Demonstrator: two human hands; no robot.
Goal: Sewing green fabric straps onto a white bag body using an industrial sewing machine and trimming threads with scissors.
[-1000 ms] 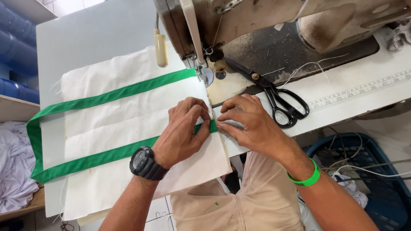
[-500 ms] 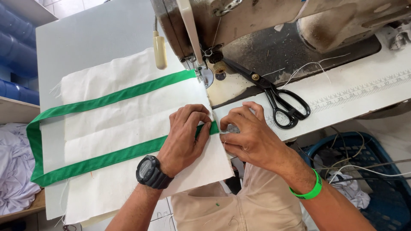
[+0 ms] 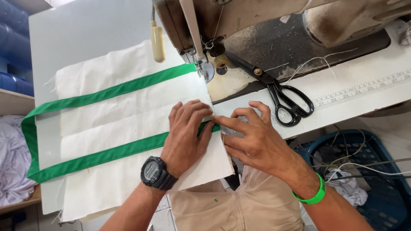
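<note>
On the pale grey sewing table [image 3: 98, 25], your off-white rectangular cloth panel [image 3: 128, 115] lies flat with a long green fabric strap [image 3: 102, 156] running across it in two parallel lines and looping off its far left edge. By the look of it, the upper run already reaches the presser foot of the worn beige sewing machine [image 3: 201, 70], while the lower run's free end is only being lined up at the panel's right edge, so that side seems unfinished. Your left hand [image 3: 186, 137] presses flat, fingers spread, on cloth and strap; your right hand [image 3: 252, 139] pinches the strap's end between thumb and fingertips just beside it. Black-handled steel scissors [image 3: 282, 96] rest near your right knuckles, apart from them. Room is tight to the right, where the table's front edge drops to a blue plastic basket [image 3: 381, 171] of cords; to the left the panel has open surface, though the strap's loop overhangs the table's edge.
</note>
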